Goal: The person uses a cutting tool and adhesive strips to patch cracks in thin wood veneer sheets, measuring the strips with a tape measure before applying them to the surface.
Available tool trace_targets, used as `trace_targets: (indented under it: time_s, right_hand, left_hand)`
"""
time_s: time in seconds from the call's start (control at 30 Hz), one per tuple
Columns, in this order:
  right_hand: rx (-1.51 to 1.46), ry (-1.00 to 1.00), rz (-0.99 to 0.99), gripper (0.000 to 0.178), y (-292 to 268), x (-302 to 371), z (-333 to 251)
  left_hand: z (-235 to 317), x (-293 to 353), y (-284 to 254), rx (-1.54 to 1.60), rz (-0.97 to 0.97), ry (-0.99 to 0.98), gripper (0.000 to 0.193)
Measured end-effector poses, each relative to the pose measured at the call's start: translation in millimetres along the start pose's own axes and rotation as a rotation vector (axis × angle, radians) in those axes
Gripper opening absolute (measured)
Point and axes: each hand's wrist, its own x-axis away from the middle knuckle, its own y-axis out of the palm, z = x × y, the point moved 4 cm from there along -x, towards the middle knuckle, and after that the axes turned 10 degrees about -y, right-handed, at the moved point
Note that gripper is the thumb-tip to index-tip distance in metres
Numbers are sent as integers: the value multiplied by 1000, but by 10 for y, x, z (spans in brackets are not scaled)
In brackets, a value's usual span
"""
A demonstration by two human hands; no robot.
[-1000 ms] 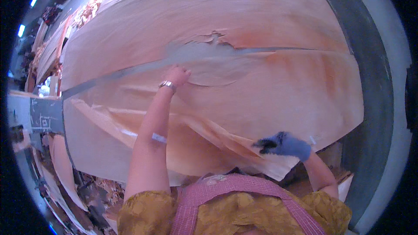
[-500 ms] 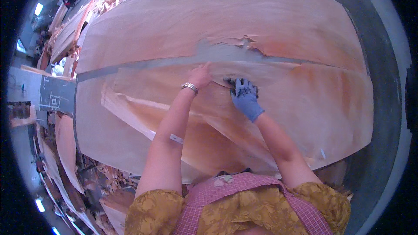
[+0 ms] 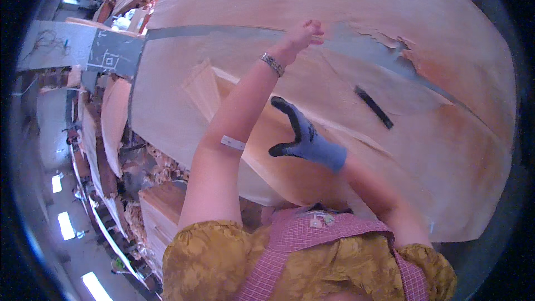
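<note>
Large, thin sheets of pinkish-tan wood veneer (image 3: 184, 97) cover the worktop in front of me. My left hand (image 3: 304, 39), bare with a metal watch on its wrist, hovers by the grey gap between two sheets, fingers loosely bent and slightly apart. My right hand (image 3: 306, 136), in a blue glove with black fingertips, is spread wide with thumb and fingers apart, above a raised fold in the near sheet. Nothing is in it. A slim black bar-shaped tool (image 3: 373, 107) lies on the veneer to its right; its exact kind is unclear.
A torn, ragged veneer edge (image 3: 404, 50) borders the grey gap (image 3: 356, 42) at the far right. On the left stand a grey board with chalk marks (image 3: 110, 58), a leaning veneer piece (image 3: 116, 117) and piles of wood scraps (image 3: 136, 223).
My right hand has let go of the black tool and moved left and nearer, opening wide. My left hand has lifted from the veneer. The view has turned.
</note>
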Motion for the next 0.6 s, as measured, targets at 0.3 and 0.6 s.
trace_targets:
  time_s: [0.3, 0.6]
  right_hand:
    - [-884, 130, -190, 63, 1036, -709, -255]
    - [-598, 241, -554, 20, 1125, -556, -400]
  left_hand:
    - [288, 447, -967, 235, 226, 92, 51]
    - [-290, 752, -1384, -916, 601, 285, 37]
